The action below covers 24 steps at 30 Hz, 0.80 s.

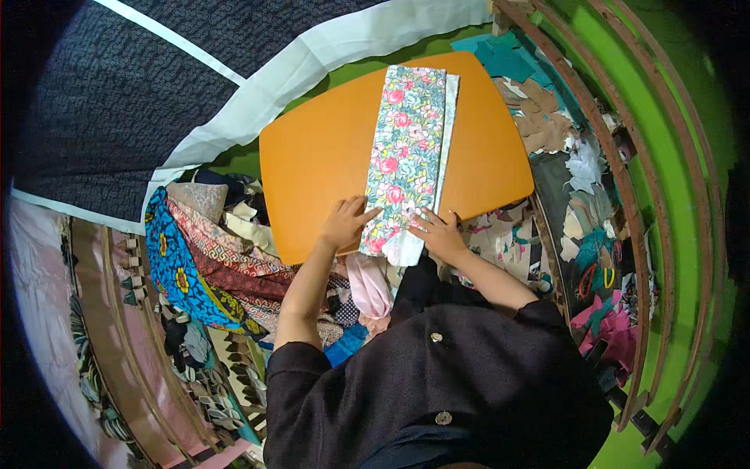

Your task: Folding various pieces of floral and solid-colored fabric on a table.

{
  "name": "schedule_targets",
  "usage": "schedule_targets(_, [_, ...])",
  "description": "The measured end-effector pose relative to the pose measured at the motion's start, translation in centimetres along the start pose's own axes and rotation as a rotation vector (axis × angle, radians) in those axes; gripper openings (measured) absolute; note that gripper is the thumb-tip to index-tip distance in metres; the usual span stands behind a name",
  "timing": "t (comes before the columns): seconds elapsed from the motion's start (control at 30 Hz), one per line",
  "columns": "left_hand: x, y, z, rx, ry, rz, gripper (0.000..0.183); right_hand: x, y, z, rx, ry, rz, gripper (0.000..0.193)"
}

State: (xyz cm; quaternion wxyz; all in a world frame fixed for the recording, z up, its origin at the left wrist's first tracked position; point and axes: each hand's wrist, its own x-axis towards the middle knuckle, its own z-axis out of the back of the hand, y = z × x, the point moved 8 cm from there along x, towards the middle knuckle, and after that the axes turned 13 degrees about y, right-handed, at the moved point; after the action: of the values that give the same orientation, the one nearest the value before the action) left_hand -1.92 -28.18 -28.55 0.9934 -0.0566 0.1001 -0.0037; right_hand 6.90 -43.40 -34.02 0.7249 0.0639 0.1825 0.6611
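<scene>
A long folded strip of floral fabric (405,144), pink roses on grey-green, lies lengthwise on an orange tabletop (316,160). A paler layer shows along its right side, and its near end hangs slightly over the table's near edge. At the lower left edge of the fabric rests my left hand (344,223), open, its fingertips touching the cloth. My right hand (441,237) lies on the lower right edge with fingers spread flat over the cloth, also open.
Patterned cloths (195,270) pile up left of the table, with pink cloth (369,285) at its near edge. Fabric scraps (539,117) lie to the right, beside curved-looking wooden rails (637,234). A dark textile with pale borders (141,86) spans the far left.
</scene>
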Motion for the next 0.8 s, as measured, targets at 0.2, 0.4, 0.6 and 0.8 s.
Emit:
schedule_targets(0.2, [-0.7,0.9,-2.6,0.000,0.005,0.038,0.049,-0.5,-0.5,-0.4,-0.028,0.027,0.029,0.056])
schedule_targets(0.4, [-0.2,1.1,-2.1,-0.257,0.004,0.105,0.053,-0.8,-1.5,-0.8,0.028,-0.052,-0.042,0.053])
schedule_targets(0.6, [-0.7,1.5,0.0,-0.394,0.055,0.056,0.044,-1.1,-2.2,1.0,0.212,-0.125,0.101,0.046])
schedule_targets(0.8, [-4.0,-0.3,4.1,-0.630,-0.174,0.183,0.025,-1.8,-4.0,4.1,0.690,0.133,-0.056,0.041])
